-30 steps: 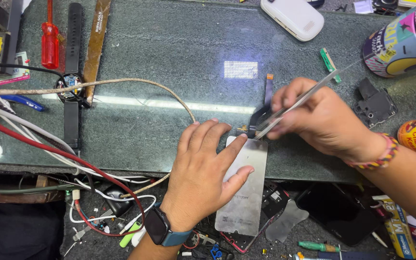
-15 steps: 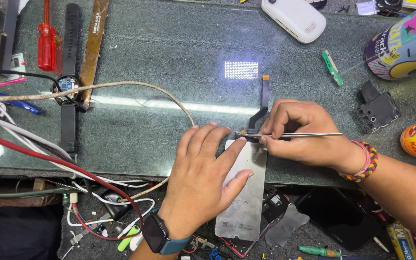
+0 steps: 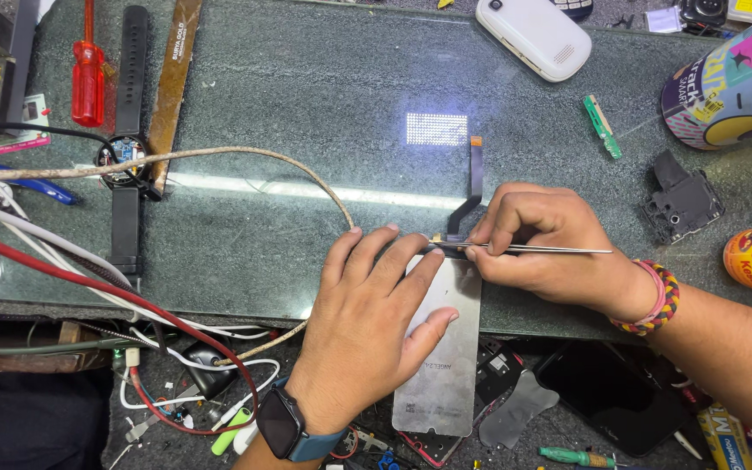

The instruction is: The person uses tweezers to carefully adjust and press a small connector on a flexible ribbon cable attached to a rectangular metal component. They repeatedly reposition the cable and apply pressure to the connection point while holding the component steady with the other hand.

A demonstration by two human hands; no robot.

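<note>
Under your left hand [image 3: 367,322] lay the phone display panel [image 3: 442,357], back side up, a flat grey metallic rectangle. Your spread fingers [image 3: 393,261] pressed flat on its upper part, the thumb resting across its middle, while its lower end stuck out past your palm. From its top edge, just beyond your fingertips, a dark flex ribbon cable [image 3: 472,187] with an orange tip rose upward. Your right hand [image 3: 550,248] pinched thin metal tweezers [image 3: 533,250], held level, their tip touching the panel's top edge between both hands' fingertips.
</note>
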